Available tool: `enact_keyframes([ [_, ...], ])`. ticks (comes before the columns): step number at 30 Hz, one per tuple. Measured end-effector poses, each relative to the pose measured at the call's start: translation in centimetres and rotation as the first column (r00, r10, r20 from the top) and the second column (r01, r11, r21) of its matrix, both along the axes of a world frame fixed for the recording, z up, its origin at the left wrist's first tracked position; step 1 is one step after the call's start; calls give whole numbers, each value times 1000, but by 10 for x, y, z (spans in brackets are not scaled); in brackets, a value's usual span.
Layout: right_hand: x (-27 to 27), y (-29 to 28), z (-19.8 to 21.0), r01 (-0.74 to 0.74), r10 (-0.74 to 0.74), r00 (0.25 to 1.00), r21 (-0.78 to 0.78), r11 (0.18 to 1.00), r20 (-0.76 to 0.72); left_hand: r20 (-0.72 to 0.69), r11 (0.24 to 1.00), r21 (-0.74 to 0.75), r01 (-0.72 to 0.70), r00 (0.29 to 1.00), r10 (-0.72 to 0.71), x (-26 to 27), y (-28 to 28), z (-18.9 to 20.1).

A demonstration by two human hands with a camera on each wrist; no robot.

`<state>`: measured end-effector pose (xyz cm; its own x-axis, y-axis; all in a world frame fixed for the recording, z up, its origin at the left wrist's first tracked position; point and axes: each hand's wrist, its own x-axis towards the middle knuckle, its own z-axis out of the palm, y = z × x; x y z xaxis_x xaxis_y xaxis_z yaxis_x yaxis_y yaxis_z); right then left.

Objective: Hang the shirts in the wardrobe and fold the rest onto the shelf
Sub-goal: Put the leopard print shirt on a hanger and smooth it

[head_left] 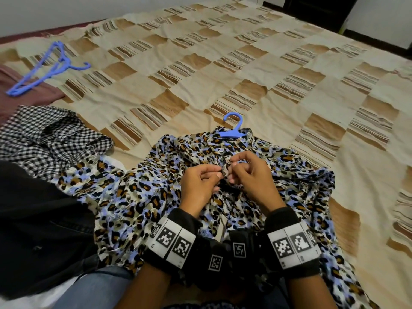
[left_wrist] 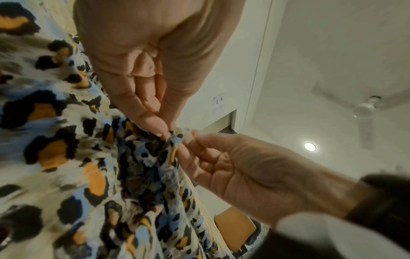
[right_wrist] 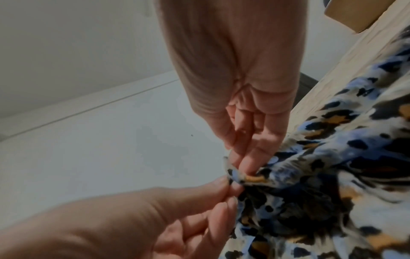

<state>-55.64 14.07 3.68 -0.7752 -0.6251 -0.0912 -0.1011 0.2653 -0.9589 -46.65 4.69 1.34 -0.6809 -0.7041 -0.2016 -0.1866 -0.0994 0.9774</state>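
Both hands — left hand [head_left: 199, 182], right hand [head_left: 249, 175] — pinching the leopard-print shirt [head_left: 142, 197] front together, probably buttoning over the blue hanger [head_left: 233, 127] — secure for hanging.

Leopard-print shirt [head_left: 142, 197] under my fingers: thin, smooth woven cloth. Hanger [head_left: 231, 130]: glossy blue plastic. Bedspread [head_left: 223, 63]: matt patchwork cotton-like cloth, creased. Checked shirt [head_left: 44, 139]: matt cloth.

- A leopard-print shirt [head_left: 142, 197], blue, tan and black on white, is lying rumpled on the bed with a blue hanger [head_left: 233, 128] sitting in its collar, hook pointing away.
- A black-and-white checked shirt [head_left: 44, 139] is lying crumpled to its left.
- Two more blue hangers [head_left: 48, 68] are resting far left, partly on a maroon garment [head_left: 24, 94].
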Motion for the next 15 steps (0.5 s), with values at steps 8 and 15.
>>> enact_keyframes([
  [8, -4, 6, 1, -66, 65, 993, 6, 998, 94, 21, 997, -27, 66, 998, -65, 0, 2, 3],
  [15, -4, 4, 1, -66, 69, 996, 58, 996, -58, 0, 996, 12, 91, 996, -91, -2, 5, 5],
])
